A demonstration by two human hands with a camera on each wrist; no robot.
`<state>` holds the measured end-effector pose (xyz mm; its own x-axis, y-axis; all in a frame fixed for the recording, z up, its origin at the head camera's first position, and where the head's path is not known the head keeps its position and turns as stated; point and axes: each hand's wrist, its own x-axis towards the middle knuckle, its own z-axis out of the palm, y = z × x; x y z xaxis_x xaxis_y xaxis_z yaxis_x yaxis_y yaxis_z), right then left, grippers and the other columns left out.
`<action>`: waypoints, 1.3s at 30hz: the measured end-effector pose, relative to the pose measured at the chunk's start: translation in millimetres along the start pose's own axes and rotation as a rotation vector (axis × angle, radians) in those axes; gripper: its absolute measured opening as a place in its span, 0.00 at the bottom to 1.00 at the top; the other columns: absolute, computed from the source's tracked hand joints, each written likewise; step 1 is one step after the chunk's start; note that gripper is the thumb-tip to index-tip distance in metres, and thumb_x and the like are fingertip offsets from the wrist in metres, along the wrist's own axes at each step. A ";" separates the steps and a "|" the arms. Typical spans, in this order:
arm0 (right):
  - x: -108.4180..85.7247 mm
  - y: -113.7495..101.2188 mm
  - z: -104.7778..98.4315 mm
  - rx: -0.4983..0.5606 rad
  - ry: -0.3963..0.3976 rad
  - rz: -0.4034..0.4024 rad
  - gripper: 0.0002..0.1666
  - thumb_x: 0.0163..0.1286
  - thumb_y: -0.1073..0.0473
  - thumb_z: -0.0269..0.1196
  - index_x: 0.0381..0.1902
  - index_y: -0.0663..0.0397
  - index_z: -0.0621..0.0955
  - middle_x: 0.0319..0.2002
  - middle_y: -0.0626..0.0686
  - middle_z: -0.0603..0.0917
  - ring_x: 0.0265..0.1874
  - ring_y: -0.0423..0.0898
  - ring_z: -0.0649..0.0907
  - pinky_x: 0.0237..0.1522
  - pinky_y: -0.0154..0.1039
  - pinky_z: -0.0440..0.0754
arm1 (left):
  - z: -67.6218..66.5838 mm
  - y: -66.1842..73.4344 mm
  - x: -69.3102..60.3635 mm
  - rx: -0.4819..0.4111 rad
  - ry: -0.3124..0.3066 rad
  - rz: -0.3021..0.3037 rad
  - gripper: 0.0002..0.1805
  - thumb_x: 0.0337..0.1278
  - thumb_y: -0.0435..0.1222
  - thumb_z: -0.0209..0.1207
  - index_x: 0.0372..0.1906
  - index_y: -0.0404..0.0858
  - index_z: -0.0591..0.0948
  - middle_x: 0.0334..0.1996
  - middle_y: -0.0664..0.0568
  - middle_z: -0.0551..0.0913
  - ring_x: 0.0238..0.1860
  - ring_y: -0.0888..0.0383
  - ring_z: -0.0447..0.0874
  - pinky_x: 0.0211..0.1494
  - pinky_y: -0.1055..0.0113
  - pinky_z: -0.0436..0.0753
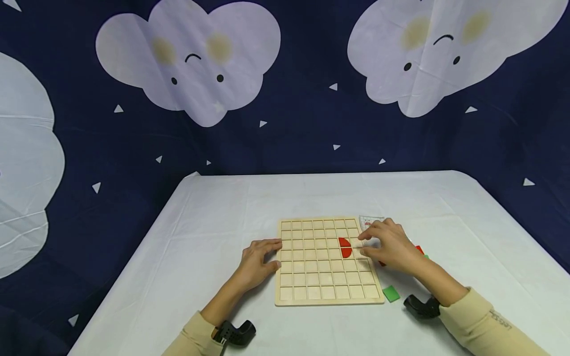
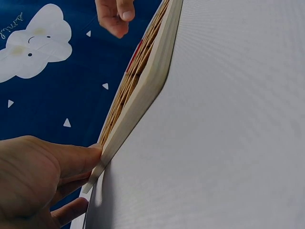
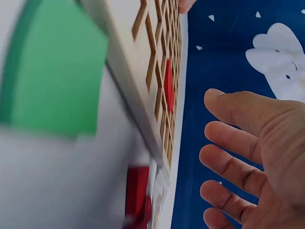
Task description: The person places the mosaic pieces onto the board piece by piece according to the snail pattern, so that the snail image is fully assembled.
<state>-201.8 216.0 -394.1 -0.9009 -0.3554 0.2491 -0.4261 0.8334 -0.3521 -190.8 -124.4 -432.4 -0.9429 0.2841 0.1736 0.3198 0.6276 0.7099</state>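
Left hand (image 1: 258,262), fingers straight, touches pale wooden gridded board (image 1: 311,267); right hand's (image 1: 389,247) fingers hover parted, empty, by two red quarter-round pieces (image 1: 346,252). Piece-laying seems underway; next likely calls for pinching another.

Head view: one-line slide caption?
Left hand touches the board; empty right hand hovers near its two red pieces; a green piece lies just outside.

Tan wood board (image 1: 313,292), squared grid pattern; red pieces (image 1: 346,252) on it.
Surface (image 1: 222,212) plain white, square piece (image 1: 391,293) green, sleeves (image 1: 474,309) beige, right one with dark lettering (image 1: 500,320), wrist cameras (image 1: 240,333) black; backdrop (image 1: 303,74) reads navy from here, printed with small white triangles (image 1: 118,109) and pale clouds (image 1: 147,59) with yellow cheek patches (image 1: 219,47), black eyes (image 1: 220,78) and mouths (image 1: 193,56).
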 end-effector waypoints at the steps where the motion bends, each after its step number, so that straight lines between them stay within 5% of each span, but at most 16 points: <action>1: -2.5 2.6 -2.2 0.000 0.000 0.005 0.14 0.54 0.56 0.69 0.40 0.49 0.85 0.45 0.53 0.83 0.41 0.47 0.71 0.43 0.43 0.62 | 0.1 -0.1 -0.1 0.000 -0.001 -0.001 0.26 0.50 0.33 0.65 0.58 0.36 0.77 0.62 0.51 0.75 0.65 0.48 0.65 0.66 0.44 0.55; 17: -34.5 38.0 -23.5 -0.006 -0.005 0.097 0.19 0.52 0.56 0.70 0.43 0.53 0.84 0.43 0.52 0.82 0.42 0.49 0.70 0.43 0.44 0.60 | -0.5 -0.4 -1.1 -0.008 -0.008 -0.016 0.26 0.50 0.33 0.64 0.58 0.36 0.77 0.63 0.51 0.75 0.66 0.48 0.64 0.67 0.44 0.54; 27: -30.1 62.0 -26.1 0.008 -0.075 0.097 0.20 0.55 0.63 0.64 0.48 0.55 0.82 0.48 0.57 0.80 0.43 0.51 0.69 0.42 0.45 0.62 | -0.2 -0.4 -0.3 -0.011 -0.007 -0.012 0.26 0.51 0.33 0.64 0.58 0.36 0.77 0.63 0.51 0.75 0.66 0.48 0.64 0.67 0.44 0.54; 39: -20.8 76.9 -24.2 0.020 -0.147 0.056 0.19 0.55 0.66 0.64 0.46 0.47 0.84 0.45 0.50 0.79 0.43 0.46 0.67 0.42 0.41 0.63 | 0.0 0.3 -0.6 -0.006 -0.009 -0.010 0.26 0.50 0.33 0.64 0.58 0.37 0.77 0.63 0.52 0.75 0.65 0.48 0.65 0.67 0.44 0.55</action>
<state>-213.8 297.8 -404.6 -0.9249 -0.3682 0.0944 -0.3753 0.8453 -0.3803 -190.1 -124.5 -432.3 -0.9451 0.2845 0.1606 0.3100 0.6258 0.7157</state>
